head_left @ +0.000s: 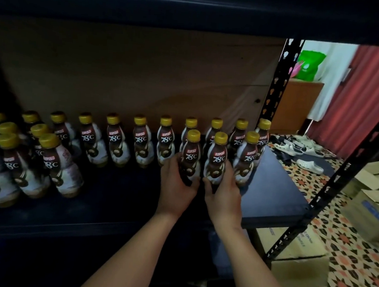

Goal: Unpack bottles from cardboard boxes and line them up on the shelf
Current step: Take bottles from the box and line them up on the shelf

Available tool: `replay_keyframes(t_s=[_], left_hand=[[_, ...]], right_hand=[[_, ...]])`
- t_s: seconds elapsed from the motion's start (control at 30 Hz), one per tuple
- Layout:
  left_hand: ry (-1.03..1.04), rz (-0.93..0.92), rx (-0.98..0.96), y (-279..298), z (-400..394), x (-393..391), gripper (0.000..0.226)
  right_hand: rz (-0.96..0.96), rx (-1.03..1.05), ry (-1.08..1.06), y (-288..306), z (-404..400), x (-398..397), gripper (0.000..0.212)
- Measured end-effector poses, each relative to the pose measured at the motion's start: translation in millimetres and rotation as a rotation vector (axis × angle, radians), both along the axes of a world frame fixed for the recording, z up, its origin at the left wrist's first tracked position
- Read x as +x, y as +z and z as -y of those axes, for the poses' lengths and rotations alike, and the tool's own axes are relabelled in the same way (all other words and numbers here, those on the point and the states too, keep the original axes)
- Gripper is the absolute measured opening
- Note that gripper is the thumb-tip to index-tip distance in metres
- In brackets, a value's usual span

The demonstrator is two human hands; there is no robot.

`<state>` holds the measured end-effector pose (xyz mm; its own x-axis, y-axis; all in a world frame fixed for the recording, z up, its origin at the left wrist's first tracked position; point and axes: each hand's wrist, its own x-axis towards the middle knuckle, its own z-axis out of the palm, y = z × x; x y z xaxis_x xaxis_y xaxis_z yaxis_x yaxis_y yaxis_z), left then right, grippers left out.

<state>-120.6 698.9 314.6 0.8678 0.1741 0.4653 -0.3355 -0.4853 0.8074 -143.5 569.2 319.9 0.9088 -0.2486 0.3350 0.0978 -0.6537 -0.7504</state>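
Small brown coffee bottles with yellow caps stand on a dark shelf board (277,194). A back row (139,137) of several runs along the cardboard backing. My left hand (176,185) grips the lower body of one bottle (191,154) standing upright in a second row. My right hand (223,195) grips the bottle (217,158) just to its right. A third front-row bottle (247,158) stands beside them, untouched. A cluster of bottles (48,162) stands at the left.
A black slotted upright (277,86) bounds the shelf's right end, and another post (343,172) slants at the front right. Cardboard boxes (372,205) sit on the patterned floor to the right, one under the shelf (298,247). Sandals (296,148) lie beyond. An upper shelf (193,9) hangs overhead.
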Motion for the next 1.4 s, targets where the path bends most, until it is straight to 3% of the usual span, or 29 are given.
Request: replay_keyframes(t_s=[1.4], left_hand=[[-0.031, 0.049, -0.173, -5.6, -5.1, 1.8, 0.058]], right_hand=[[-0.049, 0.022, -0.026, -4.0, -1.3, 3.3, 0.072]])
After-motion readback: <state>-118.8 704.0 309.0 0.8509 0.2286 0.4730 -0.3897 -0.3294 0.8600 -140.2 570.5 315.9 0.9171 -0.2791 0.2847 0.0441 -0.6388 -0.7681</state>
